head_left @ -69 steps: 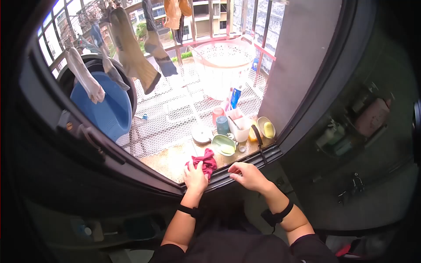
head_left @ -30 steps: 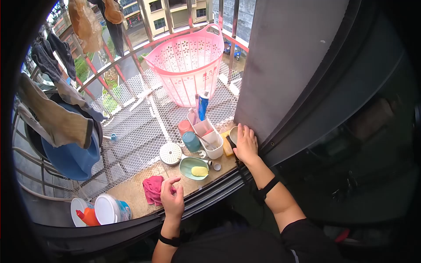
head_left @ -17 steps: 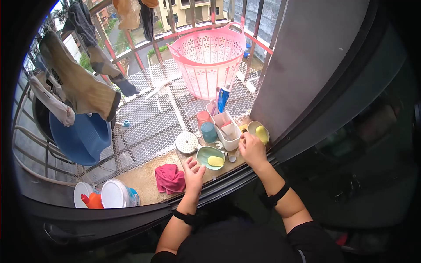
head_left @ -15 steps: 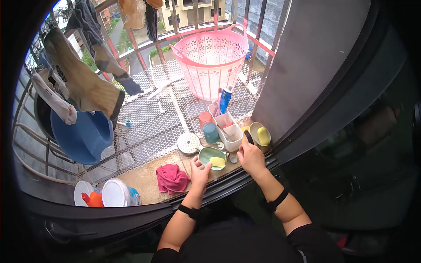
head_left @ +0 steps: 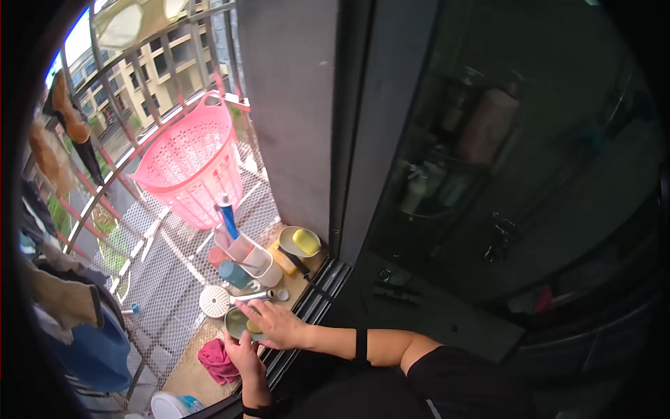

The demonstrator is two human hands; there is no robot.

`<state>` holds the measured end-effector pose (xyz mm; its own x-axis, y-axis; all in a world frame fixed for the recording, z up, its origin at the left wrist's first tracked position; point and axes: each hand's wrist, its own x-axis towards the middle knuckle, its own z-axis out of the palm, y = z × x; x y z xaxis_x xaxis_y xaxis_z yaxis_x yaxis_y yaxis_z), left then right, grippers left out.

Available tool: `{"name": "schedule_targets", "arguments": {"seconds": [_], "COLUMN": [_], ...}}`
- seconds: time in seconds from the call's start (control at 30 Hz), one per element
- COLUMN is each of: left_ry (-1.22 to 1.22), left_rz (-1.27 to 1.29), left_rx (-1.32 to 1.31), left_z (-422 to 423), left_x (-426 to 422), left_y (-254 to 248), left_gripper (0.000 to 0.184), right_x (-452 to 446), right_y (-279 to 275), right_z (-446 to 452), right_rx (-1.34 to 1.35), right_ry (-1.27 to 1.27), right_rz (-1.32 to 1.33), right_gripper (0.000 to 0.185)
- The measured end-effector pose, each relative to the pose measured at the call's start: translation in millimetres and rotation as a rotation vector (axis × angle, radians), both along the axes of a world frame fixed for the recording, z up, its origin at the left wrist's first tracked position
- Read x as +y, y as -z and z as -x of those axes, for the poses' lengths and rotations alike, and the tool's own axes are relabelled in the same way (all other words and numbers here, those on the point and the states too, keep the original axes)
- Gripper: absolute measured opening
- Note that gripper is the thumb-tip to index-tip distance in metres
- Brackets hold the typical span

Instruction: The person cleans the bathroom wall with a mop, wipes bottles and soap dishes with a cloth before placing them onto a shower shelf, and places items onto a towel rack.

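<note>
The green soap dish [head_left: 234, 318] sits on the ledge with a yellow bar of soap [head_left: 253, 327] in it. My left hand [head_left: 246, 354] grips the near rim of the dish between thumb and fingers. Over the dish reaches my right hand [head_left: 279, 325], its fingers stretched out and apart, partly covering the soap. Whether the fingertips touch the soap is hard to see. Just beyond the dish lies a white shower head [head_left: 214, 301]. A crumpled dark pink cloth [head_left: 217, 362] is beside my left hand.
A white toiletry holder [head_left: 266, 271] with a blue tube [head_left: 228, 218] stands behind, beside a teal cup [head_left: 234, 274] and a pink cup [head_left: 218, 256]. Another soap dish [head_left: 287, 241] holds yellow soap. A pink basket [head_left: 202, 188] stands by the railing. The window track [head_left: 307, 297] edges the ledge.
My right hand has moved left from beside the toiletry holder to over the green soap dish. My left hand stays at the dish. The camera has turned to the right.
</note>
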<state>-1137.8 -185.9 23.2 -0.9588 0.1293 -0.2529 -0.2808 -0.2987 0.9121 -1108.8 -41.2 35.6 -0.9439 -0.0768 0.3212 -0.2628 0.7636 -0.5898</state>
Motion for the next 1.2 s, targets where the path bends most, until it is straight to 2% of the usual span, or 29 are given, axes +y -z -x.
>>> {"name": "schedule_targets", "arguments": {"seconds": [0.1,0.2,0.3,0.33,0.43,0.47,0.57,0.63,0.7,0.77,0.93,1.07,1.2], "left_ry": [0.156,0.237,0.351,0.344,0.33,0.331,0.345,0.316,0.319,0.304,0.231,0.134,0.077], "left_rz": [-0.008,0.065,-0.014,-0.002,-0.005,-0.009,0.021,-0.023,-0.023,-0.005,0.092,0.123,0.137], "left_rx": [0.024,0.218,0.024,-0.015,0.032,0.027,0.024,-0.028,-0.036,-0.058,-0.005,0.064,0.078], "left_z": [-8.2,-13.8,-16.5,-18.8,-29.9,-29.4,-28.5,-31.8,-33.2,-31.0,-23.5,-22.9,-20.2], "left_x": [-6.6,-5.4,-4.8,-5.7,-2.6,-5.0,-16.6,-19.7,-20.2,-18.8,-19.9,-33.6,-56.2], "left_y": [-10.2,-6.2,-14.7,-19.4,-36.7,-35.1,-20.6,-15.8,-7.3,3.8,20.5,17.1,27.3], "left_gripper": [0.036,0.036,0.036,0.038,0.039,0.04,0.041,0.042,0.041,0.04,0.041,0.04,0.032], "right_x": [2.3,3.7,13.9,19.4,29.4,32.3,41.1,46.2,44.7,42.4,30.3,23.2,65.2], "right_y": [-10.4,-17.7,-15.0,-13.9,-19.5,-30.3,-42.1,-42.6,-44.4,-21.6,33.2,16.1,-46.9], "right_z": [-14.2,-24.2,-27.1,-28.8,-46.4,-53.5,-63.4,-65.2,-66.1,-59.0,-21.5,-11.8,-52.9], "right_rx": [0.014,0.013,-0.138,-0.185,-0.231,-0.274,-0.283,-0.235,-0.237,-0.243,-0.031,0.006,-0.016], "right_ry": [0.042,0.078,0.067,0.06,0.183,0.127,0.218,0.237,0.281,0.282,0.239,0.082,0.026], "right_rz": [0.006,0.081,0.255,0.362,0.209,0.33,0.177,0.293,0.231,0.232,0.232,0.262,0.174], "right_gripper": [0.115,0.109,0.102,0.099,0.1,0.099,0.095,0.096,0.097,0.099,0.096,0.089,0.092]}}
